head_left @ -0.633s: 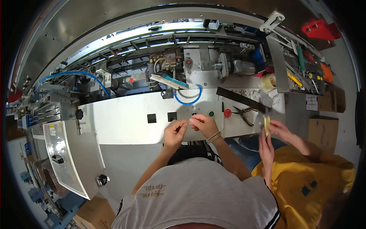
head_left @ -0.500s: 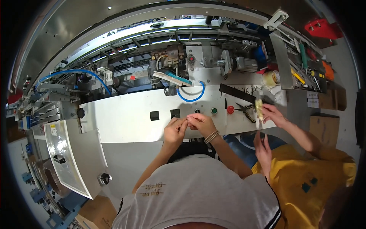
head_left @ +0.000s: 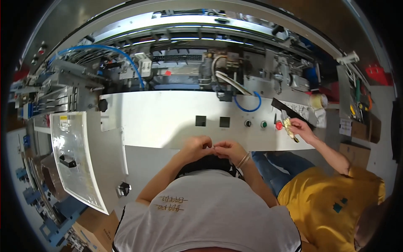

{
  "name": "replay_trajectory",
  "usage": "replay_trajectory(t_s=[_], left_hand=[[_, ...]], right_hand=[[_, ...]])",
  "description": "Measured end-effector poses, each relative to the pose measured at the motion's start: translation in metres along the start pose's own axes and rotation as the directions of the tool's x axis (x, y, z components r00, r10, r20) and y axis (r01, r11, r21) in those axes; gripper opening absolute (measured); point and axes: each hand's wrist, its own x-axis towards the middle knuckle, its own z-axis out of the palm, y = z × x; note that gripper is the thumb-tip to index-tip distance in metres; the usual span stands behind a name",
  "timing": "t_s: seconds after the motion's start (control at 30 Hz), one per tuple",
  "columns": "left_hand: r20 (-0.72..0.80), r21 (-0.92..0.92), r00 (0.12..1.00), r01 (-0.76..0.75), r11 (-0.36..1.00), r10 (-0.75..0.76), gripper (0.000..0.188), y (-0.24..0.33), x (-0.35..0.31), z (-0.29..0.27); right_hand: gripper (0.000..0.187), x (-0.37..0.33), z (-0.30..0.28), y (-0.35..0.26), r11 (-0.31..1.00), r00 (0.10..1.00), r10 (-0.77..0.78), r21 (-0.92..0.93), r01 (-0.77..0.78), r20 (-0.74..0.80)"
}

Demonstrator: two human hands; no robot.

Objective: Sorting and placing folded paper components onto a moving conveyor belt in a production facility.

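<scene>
Curling inward, L hand [head_left: 195, 148] & R hand [head_left: 231, 151] nearly touch; any held obj. unclear.

Brown cardboard boxes [head_left: 94, 227] flank the grey floor [head_left: 142, 168].

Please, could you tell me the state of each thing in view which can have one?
Left hand: fingers bent, close to the right fingertips
Right hand: fingers bent; anything pinched is too small to tell
Co-worker's hand: gripping a yellowish item
Black bar: lying slanted
Front blue hose: curved
Green button: pressed or not, cannot tell
</scene>
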Motion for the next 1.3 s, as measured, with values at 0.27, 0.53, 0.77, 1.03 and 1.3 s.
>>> replay_trajectory(t_s=[0.27, 0.53, 0.77, 1.03, 1.3], left_hand=[[-0.170, 0.095, 0.940, 0.316, 0.944, -0.297, 0.024, -0.066, -0.037, -0.041], [-0.558, 0.247, 0.813, 0.355, 0.902, -0.167, 0.024, -0.139, -0.042, -0.087], [-0.629, 0.368, 0.769, 0.419, 0.830, -0.109, 0.028, -0.146, -0.038, -0.085], [-0.661, 0.300, 0.743, 0.385, 0.873, -0.100, 0.029, -0.133, -0.035, -0.074], [-0.743, 0.263, 0.663, 0.411, 0.873, -0.088, 0.021, -0.131, -0.031, -0.066]], right_hand=[[0.019, -0.017, -0.032, 0.053, 0.966, 0.812, -0.241, -0.213, 0.146, -0.531], [0.021, -0.062, -0.040, 0.063, 0.821, 0.447, -0.428, -0.545, -0.172, -0.785], [0.043, -0.059, -0.037, 0.090, 0.398, 0.608, -0.146, -0.610, -0.686, -0.780], [0.021, -0.024, -0.023, 0.051, 0.337, 0.753, -0.546, -0.919, -0.203, -0.366], [0.024, 0.018, 0.002, 0.030, 0.306, 0.704, -0.677, -0.952, 0.005, -0.214]])
